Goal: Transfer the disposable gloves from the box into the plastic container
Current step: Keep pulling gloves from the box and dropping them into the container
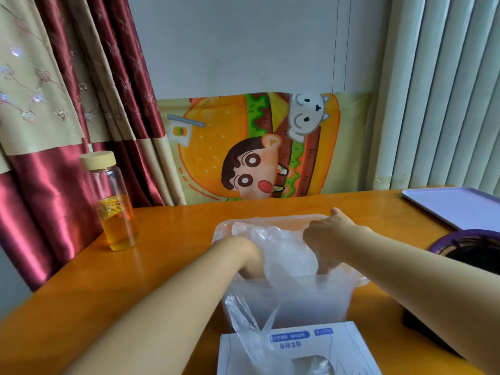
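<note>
Fingers (326, 262) of the right hand (324, 236) curl down into a crumpled wad of filmy, translucent gloves (284, 247), gripping it inside the frosted plastic container (305, 301). The left hand (250, 262) is sunk alongside, its grasp hidden. The transfer looks well advanced, though one glove (251, 323) trails to the white cardboard box (351, 345) on the glossy orange worktop (167, 239).
</note>
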### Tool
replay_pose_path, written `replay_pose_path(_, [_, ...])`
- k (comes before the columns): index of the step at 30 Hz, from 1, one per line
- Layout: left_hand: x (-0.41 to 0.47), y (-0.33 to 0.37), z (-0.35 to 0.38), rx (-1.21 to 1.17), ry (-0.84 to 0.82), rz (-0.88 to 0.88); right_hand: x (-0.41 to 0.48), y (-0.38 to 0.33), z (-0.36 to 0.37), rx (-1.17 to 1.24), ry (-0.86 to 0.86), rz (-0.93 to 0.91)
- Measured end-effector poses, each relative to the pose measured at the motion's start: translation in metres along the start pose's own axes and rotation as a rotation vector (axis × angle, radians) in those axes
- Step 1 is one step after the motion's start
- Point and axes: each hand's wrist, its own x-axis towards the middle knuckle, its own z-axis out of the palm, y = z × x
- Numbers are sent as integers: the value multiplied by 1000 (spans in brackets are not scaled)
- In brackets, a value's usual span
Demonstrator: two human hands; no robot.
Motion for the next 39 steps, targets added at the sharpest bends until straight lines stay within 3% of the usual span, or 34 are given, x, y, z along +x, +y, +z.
replay_pose_path(5, [11, -1, 5, -3, -44, 38, 6, -10, -5, -26, 170, -22])
replay_pose_path(13, [29, -3, 15, -86, -59, 79, 34, -14, 24, -130, -221, 36])
replay_pose_path(17, [22, -6, 12, -184, -151, 130, 40, -16, 28, -190, -227, 79])
replay_pose_path(21, [7, -6, 7, -451, -189, 81, 35, -16, 27, -264, -157, 161])
replay_pose_path(26, [-10, -8, -1, -716, -72, -121, 13, 1, 15, -160, -62, 123])
replay_pose_path(32, [-33, -26, -8, -1012, 66, 37, -27, 17, -2, 82, 56, 70])
replay_pose_path(35, [-55, -35, 3, -1256, 147, 125, -46, 17, 0, 264, 300, -16])
replay_pose_path(37, [-67, -39, 14, -1450, 284, 190, -60, 12, 3, 410, 448, -137])
replay_pose_path(39, [-80, -38, 27, -1570, 552, 203, -80, -3, 7, 525, 434, -264])
